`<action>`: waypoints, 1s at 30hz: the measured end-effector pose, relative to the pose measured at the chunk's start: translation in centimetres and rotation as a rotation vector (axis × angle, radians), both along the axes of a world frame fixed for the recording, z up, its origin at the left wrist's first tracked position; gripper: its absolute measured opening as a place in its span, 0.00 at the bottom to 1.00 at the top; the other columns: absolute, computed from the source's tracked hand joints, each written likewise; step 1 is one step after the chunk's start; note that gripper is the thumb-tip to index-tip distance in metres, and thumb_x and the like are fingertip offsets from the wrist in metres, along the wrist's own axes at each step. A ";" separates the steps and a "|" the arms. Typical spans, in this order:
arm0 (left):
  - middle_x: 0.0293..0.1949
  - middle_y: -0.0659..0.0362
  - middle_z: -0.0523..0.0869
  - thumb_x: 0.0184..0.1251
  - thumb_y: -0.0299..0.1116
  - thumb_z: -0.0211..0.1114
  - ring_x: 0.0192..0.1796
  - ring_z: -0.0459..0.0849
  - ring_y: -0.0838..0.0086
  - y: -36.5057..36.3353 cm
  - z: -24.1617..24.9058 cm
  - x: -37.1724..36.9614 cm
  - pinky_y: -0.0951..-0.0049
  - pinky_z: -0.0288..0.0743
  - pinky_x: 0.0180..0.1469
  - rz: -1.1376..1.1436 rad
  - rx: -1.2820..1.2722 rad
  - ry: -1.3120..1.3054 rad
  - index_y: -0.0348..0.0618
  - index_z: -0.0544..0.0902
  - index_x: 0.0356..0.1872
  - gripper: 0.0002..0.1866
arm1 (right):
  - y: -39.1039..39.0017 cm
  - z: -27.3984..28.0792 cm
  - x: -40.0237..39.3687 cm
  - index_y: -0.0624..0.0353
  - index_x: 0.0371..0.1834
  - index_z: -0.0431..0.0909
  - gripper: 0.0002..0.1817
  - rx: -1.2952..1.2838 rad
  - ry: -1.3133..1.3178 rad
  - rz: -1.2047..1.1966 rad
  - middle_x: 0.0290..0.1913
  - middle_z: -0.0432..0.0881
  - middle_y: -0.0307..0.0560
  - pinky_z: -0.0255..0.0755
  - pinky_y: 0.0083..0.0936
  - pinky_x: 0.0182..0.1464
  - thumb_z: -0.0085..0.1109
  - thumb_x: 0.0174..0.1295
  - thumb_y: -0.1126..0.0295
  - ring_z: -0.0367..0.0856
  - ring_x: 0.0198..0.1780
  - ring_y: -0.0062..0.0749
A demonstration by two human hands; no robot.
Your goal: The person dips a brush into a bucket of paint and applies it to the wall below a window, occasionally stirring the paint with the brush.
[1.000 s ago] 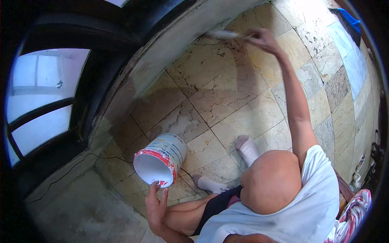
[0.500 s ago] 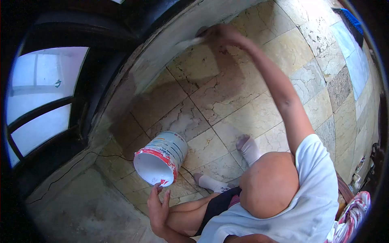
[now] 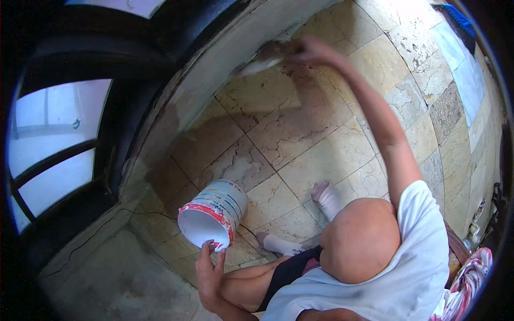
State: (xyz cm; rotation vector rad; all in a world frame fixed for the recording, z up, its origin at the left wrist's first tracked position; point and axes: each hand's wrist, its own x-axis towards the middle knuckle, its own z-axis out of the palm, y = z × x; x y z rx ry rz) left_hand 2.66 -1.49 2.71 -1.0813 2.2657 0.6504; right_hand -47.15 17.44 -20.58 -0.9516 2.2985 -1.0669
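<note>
Fingers of the right hand (image 3: 313, 51) are wrapped around the handle end of a brush (image 3: 257, 64), far out at full arm's reach; exactly how they grip is too blurred to tell, but they're closed on it, not spread; the brush's long axis runs from the hand out toward the left of the frame and slightly down, bristle end lying right at the seam where the marble floor (image 3: 316, 155) meets the base of the pale wall (image 3: 214, 69); so the working end points away from the hand, toward the wall, not back toward the body.

Left hand (image 3: 210, 270) is the near one, low in the frame close to the knee; its fingers are curled up with the tips touching the red rim of the paint bucket (image 3: 214, 214); the bucket is tipped on its side, white inside facing the camera, resting on the floor tiles.

Brush and bucket are well apart, a few tiles between them; two socked feet (image 3: 326, 195) sit between bucket and body; dark window frame (image 3: 64, 155) off to the left.
</note>
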 end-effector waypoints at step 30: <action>0.42 0.42 0.82 0.65 0.37 0.61 0.47 0.81 0.53 0.6 -0.8 -2.7 0.61 0.72 0.48 0.017 0.018 -0.035 0.35 0.72 0.52 0.20 | -1.9 -2.7 -3.7 0.57 0.38 0.83 0.20 -0.050 0.087 0.118 0.30 0.83 0.43 0.71 0.28 0.35 0.64 0.51 0.52 0.77 0.31 0.28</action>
